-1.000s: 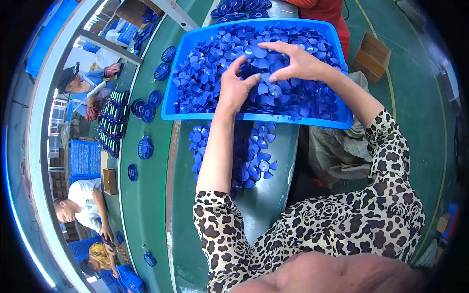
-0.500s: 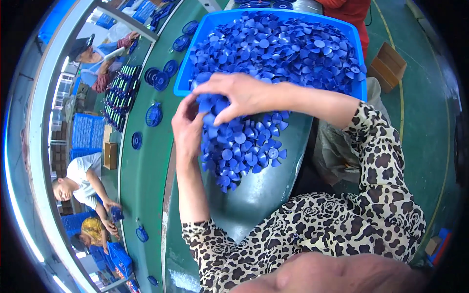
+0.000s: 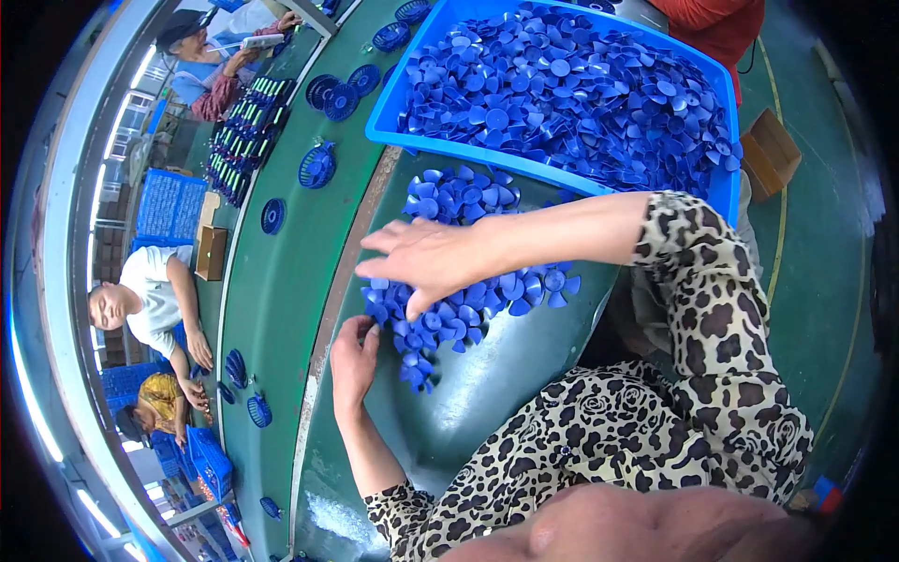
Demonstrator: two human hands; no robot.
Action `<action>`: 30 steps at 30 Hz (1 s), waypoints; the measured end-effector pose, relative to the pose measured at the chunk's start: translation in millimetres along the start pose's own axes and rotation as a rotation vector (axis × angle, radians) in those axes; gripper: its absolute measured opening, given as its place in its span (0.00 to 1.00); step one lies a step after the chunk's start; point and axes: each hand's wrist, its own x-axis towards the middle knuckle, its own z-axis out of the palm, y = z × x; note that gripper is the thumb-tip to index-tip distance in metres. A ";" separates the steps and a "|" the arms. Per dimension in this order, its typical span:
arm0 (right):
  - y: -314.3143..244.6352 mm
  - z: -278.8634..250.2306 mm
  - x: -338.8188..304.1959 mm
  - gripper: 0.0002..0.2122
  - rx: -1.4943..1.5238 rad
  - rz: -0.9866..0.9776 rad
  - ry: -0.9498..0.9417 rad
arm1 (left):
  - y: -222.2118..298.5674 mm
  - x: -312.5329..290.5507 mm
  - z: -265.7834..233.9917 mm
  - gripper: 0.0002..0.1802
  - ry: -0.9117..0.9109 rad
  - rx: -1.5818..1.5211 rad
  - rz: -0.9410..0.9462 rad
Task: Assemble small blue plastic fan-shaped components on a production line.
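Note:
Small blue fan blades (image 3: pixel 449 318) lie in a loose heap on the dark green work surface in front of me. Over the heap's left part, my right hand (image 3: pixel 431 258) is palm down with its fingers apart, and the forearm crosses above the blades. At the heap's near left edge is my left hand (image 3: pixel 354 365), its fingers loosely bent and the thumb a little apart; no blade shows in it. Behind the heap, a large blue tub (image 3: pixel 468 150) is piled with many more such blades.
Along the left runs a green conveyor (image 3: pixel 253 309) carrying round blue fan grilles (image 3: pixel 342 101). Across it, several people (image 3: pixel 154 300) work beside blue crates (image 3: pixel 171 208). At the right stand an open cardboard box (image 3: pixel 770 157) and a person in red (image 3: pixel 716 28).
Both hands have drawn back from the tub's near edge toward me. The right hand's fingers have spread, and the heap lies lower and more spread out. The view has shifted slightly.

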 end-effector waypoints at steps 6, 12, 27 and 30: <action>46.5 -78.3 -107.2 0.36 -0.205 0.117 0.371 | 22.0 7.9 -22.2 0.16 0.072 0.168 0.105; 92.2 -98.9 -235.9 0.39 -0.138 0.652 0.374 | 105.2 100.2 -14.1 0.24 0.063 -0.140 0.509; 103.1 -67.6 -201.1 0.51 -0.002 0.737 0.342 | 199.7 269.1 42.6 0.54 -0.120 0.256 0.321; 111.6 -62.6 -189.6 0.50 0.007 0.693 0.439 | 185.1 271.3 37.9 0.56 -0.135 0.174 0.353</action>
